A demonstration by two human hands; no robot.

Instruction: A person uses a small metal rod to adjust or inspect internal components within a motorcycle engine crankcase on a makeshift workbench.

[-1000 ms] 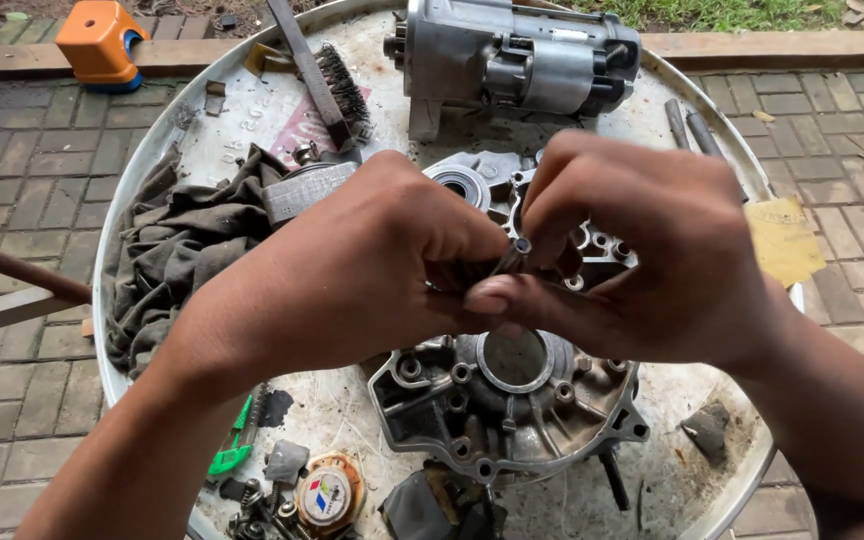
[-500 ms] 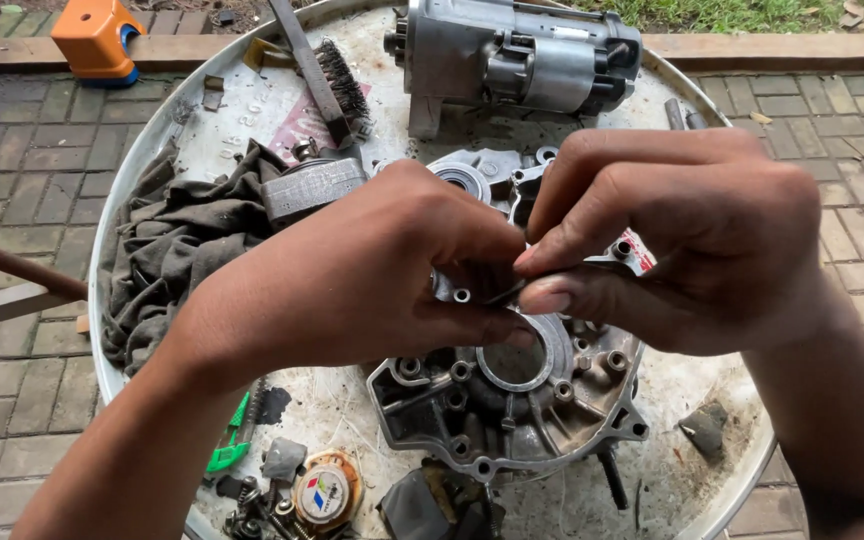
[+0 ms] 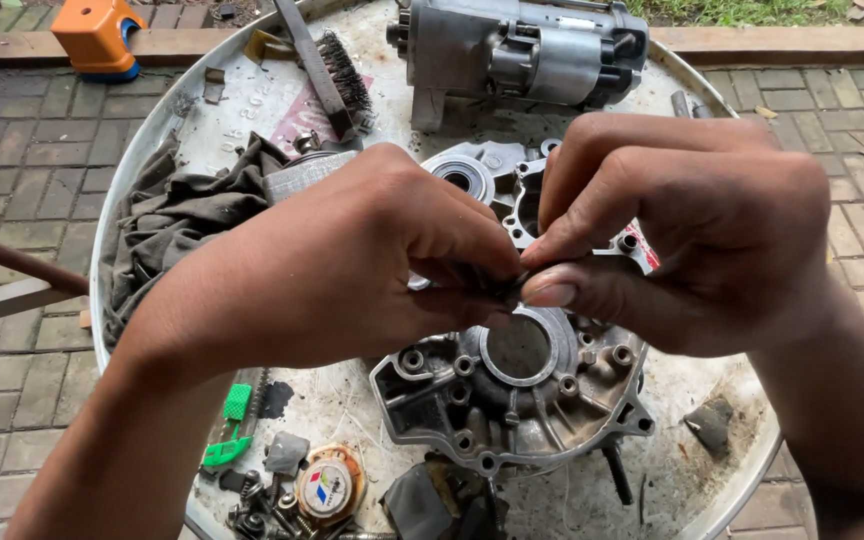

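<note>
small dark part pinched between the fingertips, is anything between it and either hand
Nothing visible does. The left hand and right hand meet fingertip to fingertip on the small dark part, holding it in the air above the grey engine cover on the round tray. The part itself is mostly hidden by the fingers.

Right hand (image 3: 682, 230) rose slightly (small part now hidden).

Matt cast-metal engine cover (image 3: 512, 400), crumpled grey cloth rag (image 3: 177, 215), wire-bristled brush (image 3: 337, 75), scuffed metal tray (image 3: 142, 150)
</note>
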